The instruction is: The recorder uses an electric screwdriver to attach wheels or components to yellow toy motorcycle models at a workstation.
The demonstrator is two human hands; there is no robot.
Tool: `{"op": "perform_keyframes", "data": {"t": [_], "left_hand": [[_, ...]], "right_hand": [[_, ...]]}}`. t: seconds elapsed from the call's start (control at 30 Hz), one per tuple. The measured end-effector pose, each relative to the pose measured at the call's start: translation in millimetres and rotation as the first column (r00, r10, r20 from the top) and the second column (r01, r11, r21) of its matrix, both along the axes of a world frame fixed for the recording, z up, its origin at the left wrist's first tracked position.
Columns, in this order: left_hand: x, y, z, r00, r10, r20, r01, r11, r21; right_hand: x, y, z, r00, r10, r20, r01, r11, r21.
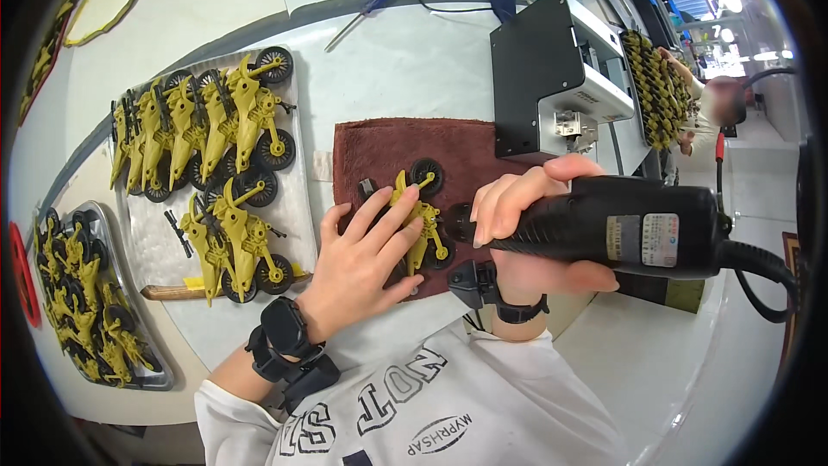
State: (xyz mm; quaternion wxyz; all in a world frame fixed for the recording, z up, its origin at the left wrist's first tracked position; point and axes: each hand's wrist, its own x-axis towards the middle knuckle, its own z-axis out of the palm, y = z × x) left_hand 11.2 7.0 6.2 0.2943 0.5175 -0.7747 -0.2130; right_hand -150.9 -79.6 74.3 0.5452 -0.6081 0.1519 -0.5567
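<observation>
A yellow toy motorcycle (420, 233) with black spoked wheels lies on its side on a maroon cloth (366, 151). My left hand (366, 246) steadies it from the left, fingers spread over its body and the thumb near its lower end. In my right hand (526, 207) is a black electric screwdriver (595, 224), held nearly level with its nose toward the toy's right side. Whether its tip touches the toy cannot be made out. Part of the toy is hidden under my left fingers.
Left of the cloth, a tray (155, 237) holds several yellow toy motorcycles; a metal tray (159, 375) farther left holds more. A blue-handled screwdriver (362, 17) lies at the back. A black-and-white machine (552, 78) stands behind the cloth's right side. Another person (720, 108) is at far right.
</observation>
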Motion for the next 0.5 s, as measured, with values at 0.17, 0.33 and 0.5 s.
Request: {"op": "perform_keyframes", "data": {"t": [0.17,0.33,0.5], "left_hand": [[0,0,-5,1.0,0.006,-0.003,-0.006,1.0,0.017],[-2,-3,-3,1.0,0.002,-0.002,-0.002,1.0,0.014],[-5,-3,-4,1.0,0.009,0.017,-0.009,1.0,0.01]], "right_hand": [[11,-2,-5,0.983,-0.117,-0.139,0.12,0.993,0.016],[4,-4,-11,0.996,-0.051,-0.067,0.049,0.998,-0.026],[-11,-14,-15,0.988,0.127,-0.093,-0.135,0.987,-0.088]]}}
